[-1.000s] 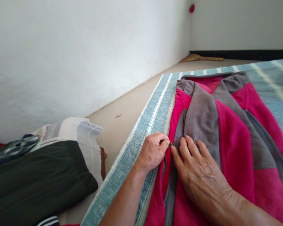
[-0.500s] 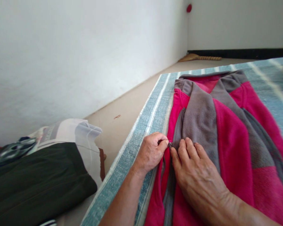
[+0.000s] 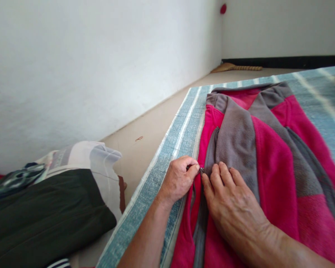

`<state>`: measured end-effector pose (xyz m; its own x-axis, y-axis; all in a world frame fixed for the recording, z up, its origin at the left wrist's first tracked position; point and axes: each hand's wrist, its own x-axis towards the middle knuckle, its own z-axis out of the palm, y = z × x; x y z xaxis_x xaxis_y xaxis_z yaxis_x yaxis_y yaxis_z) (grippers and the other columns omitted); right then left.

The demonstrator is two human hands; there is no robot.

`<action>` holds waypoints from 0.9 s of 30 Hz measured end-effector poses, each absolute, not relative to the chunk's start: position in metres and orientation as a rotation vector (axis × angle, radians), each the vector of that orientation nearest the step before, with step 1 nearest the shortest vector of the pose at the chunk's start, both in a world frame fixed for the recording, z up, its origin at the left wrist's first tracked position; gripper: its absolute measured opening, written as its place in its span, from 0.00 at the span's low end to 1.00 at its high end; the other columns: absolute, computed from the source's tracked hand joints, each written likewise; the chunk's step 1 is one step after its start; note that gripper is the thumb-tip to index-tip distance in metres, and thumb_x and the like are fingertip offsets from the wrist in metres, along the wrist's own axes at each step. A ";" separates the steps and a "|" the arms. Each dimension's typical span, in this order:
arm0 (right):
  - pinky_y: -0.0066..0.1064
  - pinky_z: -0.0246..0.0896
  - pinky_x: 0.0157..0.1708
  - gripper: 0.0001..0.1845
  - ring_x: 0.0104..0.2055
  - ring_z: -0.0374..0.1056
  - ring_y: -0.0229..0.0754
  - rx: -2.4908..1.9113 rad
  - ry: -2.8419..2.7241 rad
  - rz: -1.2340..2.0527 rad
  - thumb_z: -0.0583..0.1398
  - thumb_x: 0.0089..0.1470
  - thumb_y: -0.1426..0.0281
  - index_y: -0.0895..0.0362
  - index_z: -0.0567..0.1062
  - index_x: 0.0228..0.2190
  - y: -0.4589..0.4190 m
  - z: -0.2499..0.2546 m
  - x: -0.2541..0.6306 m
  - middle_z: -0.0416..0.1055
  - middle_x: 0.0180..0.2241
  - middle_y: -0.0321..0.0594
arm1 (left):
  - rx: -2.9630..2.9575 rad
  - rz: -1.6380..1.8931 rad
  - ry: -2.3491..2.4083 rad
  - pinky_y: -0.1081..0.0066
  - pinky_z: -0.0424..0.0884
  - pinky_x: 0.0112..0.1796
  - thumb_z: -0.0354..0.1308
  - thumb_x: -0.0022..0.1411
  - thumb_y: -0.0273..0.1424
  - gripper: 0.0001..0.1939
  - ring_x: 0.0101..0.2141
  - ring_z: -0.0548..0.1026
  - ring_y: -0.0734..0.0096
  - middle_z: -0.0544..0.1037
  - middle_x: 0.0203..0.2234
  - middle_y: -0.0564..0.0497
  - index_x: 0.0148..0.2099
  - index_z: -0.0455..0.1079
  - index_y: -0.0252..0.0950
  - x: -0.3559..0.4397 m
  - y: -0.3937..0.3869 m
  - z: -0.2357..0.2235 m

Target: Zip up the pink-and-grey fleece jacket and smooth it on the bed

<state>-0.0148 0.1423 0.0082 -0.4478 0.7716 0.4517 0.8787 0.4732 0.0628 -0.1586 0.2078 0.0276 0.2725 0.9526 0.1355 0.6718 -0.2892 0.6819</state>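
Observation:
A pink and grey fleece jacket [image 3: 276, 160] lies spread out in front of me. My left hand [image 3: 180, 175] pinches the zipper pull at the jacket's left side, thumb against curled forefinger; the fingers mostly hide the pull. Just beside the fingertips a bit of the metal slider [image 3: 201, 170] shows. Below it, the grey-edged zipper opening gapes apart. Pressed flat on the fleece right of the zipper is my right hand [image 3: 234, 201], with its fingers stretched out.
The jacket rests on a blue-and-white striped cloth [image 3: 181, 126]. On the left, a pile holds dark green clothing [image 3: 50, 212] and a white-grey cloth [image 3: 100, 160]. A wooden-coloured tool with a ribbed handle [image 3: 245, 68] lies by the far wall, and a small loop [image 3: 139, 138] on the floor.
Both hands keep the same hold and place on the jacket. The view has shifted very slightly.

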 end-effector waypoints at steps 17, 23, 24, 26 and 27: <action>0.51 0.67 0.45 0.23 0.48 0.69 0.65 -1.362 -2.370 -0.434 0.55 0.46 0.78 0.70 0.77 0.45 0.143 0.011 -0.013 0.72 0.45 0.66 | 1.999 0.724 1.467 0.74 0.69 0.35 0.54 0.57 0.24 0.09 0.28 0.74 0.73 0.76 0.23 0.55 0.27 0.72 0.37 -0.159 0.209 0.029; 0.51 0.67 0.45 0.23 0.48 0.68 0.65 -1.370 -2.374 -0.444 0.56 0.46 0.78 0.69 0.77 0.45 0.142 0.010 -0.013 0.72 0.45 0.65 | 1.996 0.727 1.459 0.74 0.69 0.35 0.55 0.57 0.24 0.09 0.28 0.74 0.73 0.76 0.23 0.56 0.26 0.72 0.36 -0.159 0.209 0.029; 0.51 0.67 0.45 0.23 0.49 0.68 0.65 -1.370 -2.373 -0.448 0.56 0.46 0.78 0.69 0.77 0.45 0.142 0.010 -0.013 0.72 0.45 0.65 | 1.994 0.729 1.456 0.74 0.69 0.35 0.55 0.57 0.24 0.09 0.28 0.74 0.73 0.76 0.23 0.56 0.26 0.72 0.36 -0.159 0.209 0.029; 0.51 0.67 0.45 0.24 0.49 0.68 0.65 -1.369 -2.378 -0.447 0.56 0.46 0.78 0.69 0.77 0.46 0.142 0.010 -0.013 0.72 0.46 0.66 | 1.992 0.731 1.453 0.75 0.69 0.34 0.55 0.57 0.23 0.09 0.28 0.74 0.73 0.76 0.23 0.56 0.26 0.72 0.36 -0.159 0.209 0.029; 0.51 0.67 0.45 0.24 0.49 0.68 0.65 -1.371 -2.380 -0.447 0.56 0.46 0.78 0.69 0.77 0.46 0.142 0.010 -0.013 0.72 0.46 0.66 | 1.992 0.729 1.453 0.75 0.69 0.34 0.55 0.57 0.23 0.09 0.28 0.74 0.73 0.76 0.23 0.56 0.26 0.72 0.36 -0.159 0.209 0.029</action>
<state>-0.0131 0.1419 0.0096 -0.4665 0.7593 0.4537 0.8722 0.4803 0.0930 -0.1588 0.2092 0.0295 0.2636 0.9595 0.0993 0.6536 -0.2534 0.7132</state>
